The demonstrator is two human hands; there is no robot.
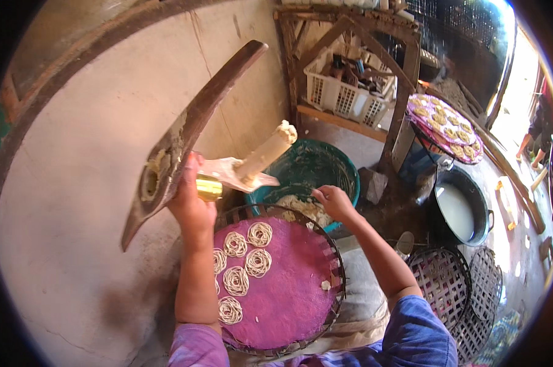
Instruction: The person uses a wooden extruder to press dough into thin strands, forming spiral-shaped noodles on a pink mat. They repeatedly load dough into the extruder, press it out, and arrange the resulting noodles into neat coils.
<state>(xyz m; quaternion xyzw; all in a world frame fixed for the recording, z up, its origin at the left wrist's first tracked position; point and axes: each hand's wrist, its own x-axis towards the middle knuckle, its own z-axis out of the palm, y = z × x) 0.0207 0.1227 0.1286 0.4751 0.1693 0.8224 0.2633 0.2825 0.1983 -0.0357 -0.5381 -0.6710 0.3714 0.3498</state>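
Observation:
My left hand (194, 202) is closed around a noodle press. A long dark wooden bar (212, 101) with a dough-smeared socket stands tilted in it, beside a brass-coloured cylinder (209, 188). Sticking out to the right is a paler wooden plunger (267, 156) with dough on its tip; the grip on it is partly hidden. My right hand (336, 203), its fingers drawn together, hovers over the near side of a teal basin (355, 174) holding pale dough (304, 210). Whether it pinches anything cannot be made out. Below my hands, coiled noodle nests (236, 281) lie on a round pink-covered tray (295, 287).
On the right stand a dark pot (487, 217) of cloudy liquid and a round tray (418, 110) of nests. Woven trays (438, 275) lie nearer. A white crate (331, 92) sits in a wooden frame (405, 67). A pale wall (86, 153) rises on the left.

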